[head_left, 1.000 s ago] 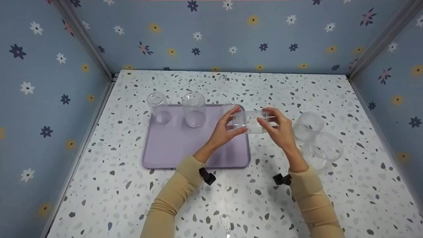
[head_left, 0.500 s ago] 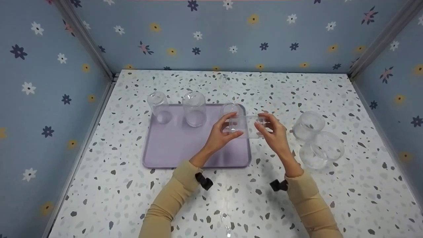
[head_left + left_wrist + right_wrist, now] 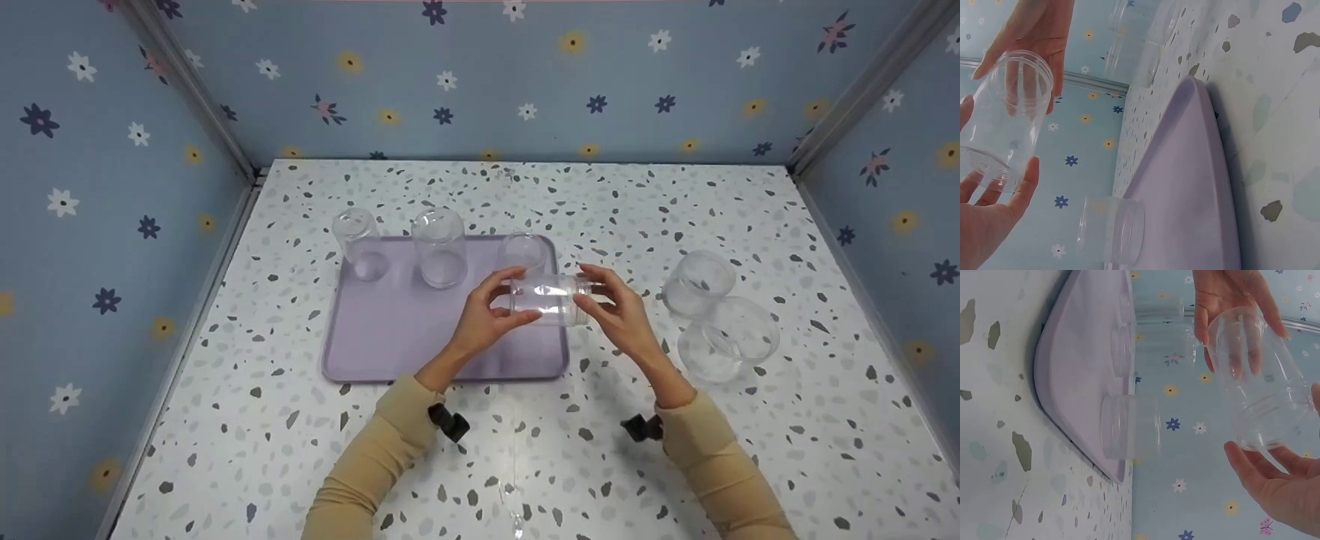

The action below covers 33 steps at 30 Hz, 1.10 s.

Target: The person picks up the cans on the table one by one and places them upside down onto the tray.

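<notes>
A clear plastic jar (image 3: pixel 553 294) lies sideways between my two hands, raised over the right part of the lilac tray (image 3: pixel 405 337). My left hand (image 3: pixel 486 316) grips its closed base end, thumb in front and fingers behind. At the threaded mouth end, my right hand (image 3: pixel 619 311) holds the rim between thumb and fingers. The left wrist view shows the jar's ringed neck (image 3: pixel 1030 62) close to the right palm. Along the tray's back edge stand three clear jars: a slim one (image 3: pixel 360 244), a taller one (image 3: pixel 440 251) and one (image 3: pixel 523 251) partly behind the held jar.
Two more clear jars, one behind (image 3: pixel 700 283) and a wider one in front (image 3: pixel 729 341), stand close together on the speckled table (image 3: pixel 465 480), right of my right hand. Flowered blue panels (image 3: pixel 495 82) enclose the back and sides.
Both hands have moved the held jar a little left and nearer to me, turning it slightly. The jars on the tray and at the right have stayed put.
</notes>
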### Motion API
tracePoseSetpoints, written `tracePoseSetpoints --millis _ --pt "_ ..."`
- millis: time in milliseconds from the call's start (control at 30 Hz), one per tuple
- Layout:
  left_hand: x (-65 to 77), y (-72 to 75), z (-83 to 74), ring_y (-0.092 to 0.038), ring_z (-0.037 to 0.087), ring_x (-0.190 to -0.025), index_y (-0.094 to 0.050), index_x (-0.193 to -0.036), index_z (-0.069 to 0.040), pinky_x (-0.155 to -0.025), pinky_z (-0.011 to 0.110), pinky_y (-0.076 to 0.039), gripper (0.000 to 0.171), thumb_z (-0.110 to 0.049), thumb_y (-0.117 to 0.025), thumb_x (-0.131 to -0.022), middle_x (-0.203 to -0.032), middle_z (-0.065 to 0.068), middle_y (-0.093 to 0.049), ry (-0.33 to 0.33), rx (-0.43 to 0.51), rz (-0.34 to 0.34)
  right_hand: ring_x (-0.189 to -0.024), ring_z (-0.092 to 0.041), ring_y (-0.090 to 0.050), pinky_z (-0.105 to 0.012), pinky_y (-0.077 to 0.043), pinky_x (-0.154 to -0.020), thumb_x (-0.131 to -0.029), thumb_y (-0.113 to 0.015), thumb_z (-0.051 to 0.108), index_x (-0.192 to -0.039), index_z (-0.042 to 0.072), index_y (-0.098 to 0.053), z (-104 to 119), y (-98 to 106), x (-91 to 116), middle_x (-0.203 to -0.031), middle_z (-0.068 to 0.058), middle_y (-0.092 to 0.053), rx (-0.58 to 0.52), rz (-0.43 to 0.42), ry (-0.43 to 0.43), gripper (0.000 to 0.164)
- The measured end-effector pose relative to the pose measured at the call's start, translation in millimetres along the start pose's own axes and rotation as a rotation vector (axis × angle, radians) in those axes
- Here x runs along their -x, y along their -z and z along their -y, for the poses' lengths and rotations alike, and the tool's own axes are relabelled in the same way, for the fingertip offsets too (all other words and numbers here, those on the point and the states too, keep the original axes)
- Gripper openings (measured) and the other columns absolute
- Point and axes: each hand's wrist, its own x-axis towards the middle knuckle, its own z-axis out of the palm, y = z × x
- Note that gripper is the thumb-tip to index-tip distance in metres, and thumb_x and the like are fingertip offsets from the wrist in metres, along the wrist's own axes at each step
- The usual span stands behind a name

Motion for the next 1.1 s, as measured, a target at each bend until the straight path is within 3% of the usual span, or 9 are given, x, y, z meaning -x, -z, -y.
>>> tracePoseSetpoints --millis 200,367,467,667,867,1100 --pt "7.3 12.7 -2.7 -0.052 0.026 -0.096 -0.047 -0.122 0.004 -0.065 0.039 -0.05 0.058 -0.003 -0.073 -0.07 -0.117 0.018 -0.048 0.032 -0.103 -0.02 -0.102 -0.033 -0.051 -0.04 -0.044 -0.083 -0.082 -0.06 0.003 -0.12 -0.008 -0.047 -2 13 5 -0.114 -0.022 -0.052 0.08 0.026 -0.011 0.041" --pt "11.6 22.7 -7.1 -0.051 0.032 -0.093 -0.05 -0.121 0.002 -0.063 0.035 -0.05 0.058 -0.007 -0.075 -0.069 -0.117 0.019 -0.05 0.066 -0.193 -0.041 -0.101 -0.033 -0.051 -0.047 -0.042 -0.083 -0.08 -0.063 0.003 -0.117 -0.008 -0.05 -1 24 8 -0.114 -0.023 -0.052 0.169 0.035 -0.002 0.041" --pt "13.6 28.1 -8.8 -0.051 0.034 -0.092 -0.05 -0.119 0.003 -0.062 0.032 -0.05 0.059 -0.008 -0.076 -0.068 -0.116 0.019 -0.051 0.082 -0.238 -0.046 -0.101 -0.034 -0.05 -0.049 -0.041 -0.083 -0.079 -0.064 0.003 -0.116 -0.008 -0.05 -3 32 9 -0.114 -0.024 -0.052 0.22 0.045 0.011 0.041" --pt "19.7 39.6 -11.7 -0.051 0.034 -0.09 -0.053 -0.116 0.003 -0.061 0.032 -0.049 0.058 -0.008 -0.078 -0.066 -0.112 0.016 -0.053 0.111 -0.315 -0.068 -0.1 -0.03 -0.051 -0.047 -0.043 -0.082 -0.078 -0.068 0.011 -0.117 -0.003 -0.052 -35 53 11 -0.115 -0.017 -0.053 0.318 0.047 0.02 0.044" --pt "27.5 51.6 -10.8 -0.051 0.039 -0.087 -0.055 -0.112 0.006 -0.07 0.032 -0.044 0.054 -0.003 -0.077 -0.064 -0.107 0.019 -0.054 0.064 -0.383 -0.1 -0.103 -0.03 -0.049 -0.045 -0.042 -0.084 -0.078 -0.069 0.019 -0.12 -0.002 -0.049 -45 70 13 -0.116 -0.018 -0.051 0.422 0.07 0.019 0.051" --pt "30.3 74.7 17.7 -0.052 0.029 -0.086 -0.056 -0.114 0.001 -0.073 0.036 -0.043 0.059 -0.012 -0.081 -0.062 -0.108 0.012 -0.055 0.078 -0.447 -0.128 -0.105 -0.035 -0.046 -0.047 -0.037 -0.086 -0.077 -0.07 0.019 -0.122 -0.006 -0.046 -48 88 18 -0.116 -0.023 -0.049 0.581 0.071 0.055 0.057"
